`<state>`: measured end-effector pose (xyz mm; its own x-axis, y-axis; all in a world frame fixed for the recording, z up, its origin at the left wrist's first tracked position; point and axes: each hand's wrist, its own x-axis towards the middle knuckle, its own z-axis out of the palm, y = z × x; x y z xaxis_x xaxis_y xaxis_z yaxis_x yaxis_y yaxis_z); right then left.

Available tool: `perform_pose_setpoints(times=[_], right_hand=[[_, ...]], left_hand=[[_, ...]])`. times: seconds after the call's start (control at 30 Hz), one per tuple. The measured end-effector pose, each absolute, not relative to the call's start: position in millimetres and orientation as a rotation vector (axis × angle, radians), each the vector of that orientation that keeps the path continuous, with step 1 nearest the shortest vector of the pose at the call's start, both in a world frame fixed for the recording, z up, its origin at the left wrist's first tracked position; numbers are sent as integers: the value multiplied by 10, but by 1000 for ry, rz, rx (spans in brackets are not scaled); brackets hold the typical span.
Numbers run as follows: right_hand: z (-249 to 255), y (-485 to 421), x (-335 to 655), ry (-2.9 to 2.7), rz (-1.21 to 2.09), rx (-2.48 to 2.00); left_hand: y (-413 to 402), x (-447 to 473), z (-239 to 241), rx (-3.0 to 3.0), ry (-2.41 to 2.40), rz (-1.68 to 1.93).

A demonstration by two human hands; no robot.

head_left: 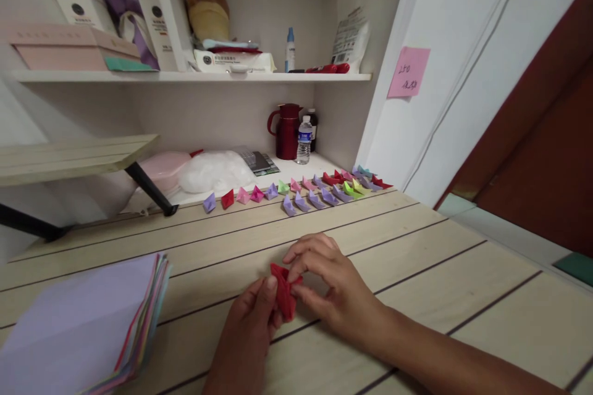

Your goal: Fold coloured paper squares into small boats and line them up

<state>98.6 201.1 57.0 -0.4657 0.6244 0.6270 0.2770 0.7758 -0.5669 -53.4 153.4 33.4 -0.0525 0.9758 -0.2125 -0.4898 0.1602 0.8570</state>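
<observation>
Probably light and easily creased, the red folded paper suits gentle edge grips. The left hand pinches its nine-o'clock side, the right hand its two-o'clock.

Paper stack left of folded paper, boats along back of table, jug behind

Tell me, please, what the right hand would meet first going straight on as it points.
The red paper, which the right hand seems to touch; beyond it, probably the left hand, though depth is unclear.
</observation>
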Motion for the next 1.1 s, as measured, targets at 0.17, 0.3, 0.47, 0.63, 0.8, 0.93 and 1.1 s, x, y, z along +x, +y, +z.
perform_pose_setpoints(times=[0.17,0.3,0.47,0.63,0.8,0.93,1.1], right_hand=[[558,2031,1006,-2097,476,-627],[561,2038,1001,-2119,432,-570],[560,2056,1000,-2110,405,-541],[563,2081,1014,-2158,414,-473],[596,2068,1011,-2177,419,-510],[601,2080,1020,-2172,388,-533],[589,2135,1044,-2182,310,-569]], left_hand=[[1542,-538,307,624,964,1351],[1546,-544,271,655,946,1346],[1536,-541,251,649,920,1349],[1511,-530,320,647,863,1325],[1501,-535,356,615,876,1329],[1495,-522,341,575,912,1361],[1525,-515,271,748,960,1334]])
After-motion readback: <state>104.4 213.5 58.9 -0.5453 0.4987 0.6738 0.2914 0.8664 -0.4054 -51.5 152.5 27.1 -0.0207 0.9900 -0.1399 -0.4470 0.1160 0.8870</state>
